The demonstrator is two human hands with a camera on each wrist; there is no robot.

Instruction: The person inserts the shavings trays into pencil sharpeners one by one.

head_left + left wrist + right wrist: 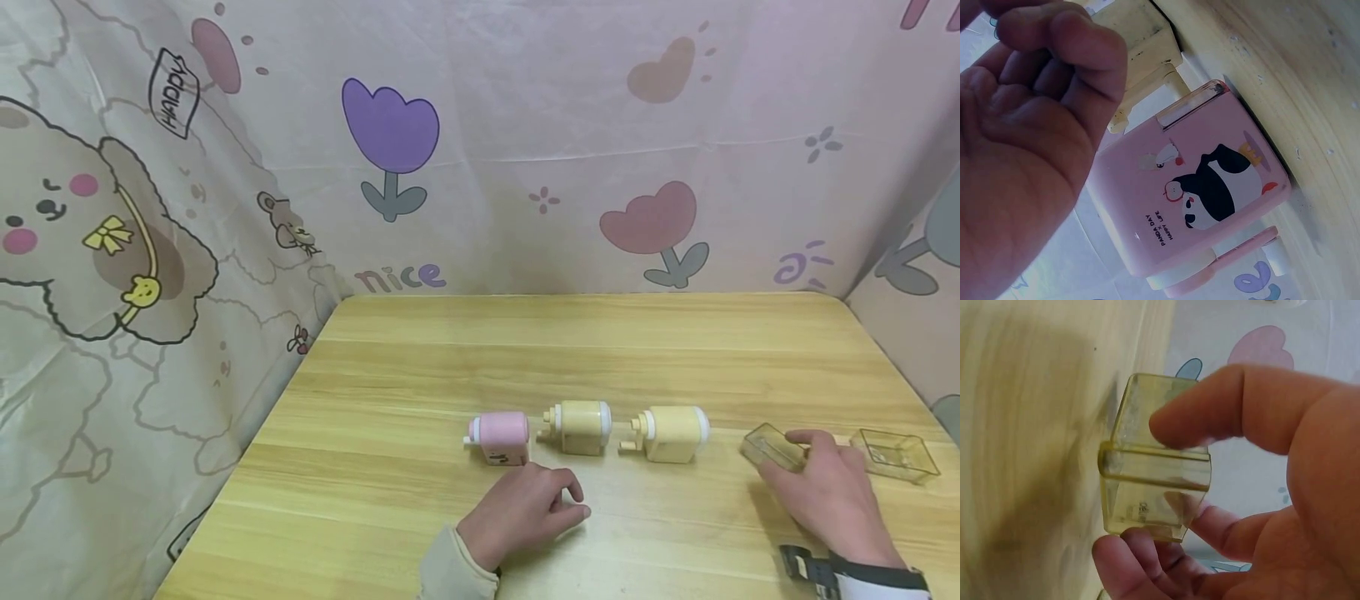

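Observation:
My right hand [832, 496] pinches a small see-through yellow plastic drawer [767, 450] between thumb and fingers, at the table's right side. The right wrist view shows that drawer [1157, 472] up close, with a thick ridge across its end. Just to the right of this hand lies another see-through yellow drawer [896, 454]. My left hand [521, 508] holds nothing, its fingers loosely curled, in front of a pink crank pencil sharpener [502, 429]. A panda print shows on the pink sharpener [1141, 175] in the left wrist view.
Two yellow crank pencil sharpeners [585, 427] stand in a row to the right of the pink one, cranks facing left. The wooden table [525, 350] meets a printed cloth [510, 208] at the back and sides.

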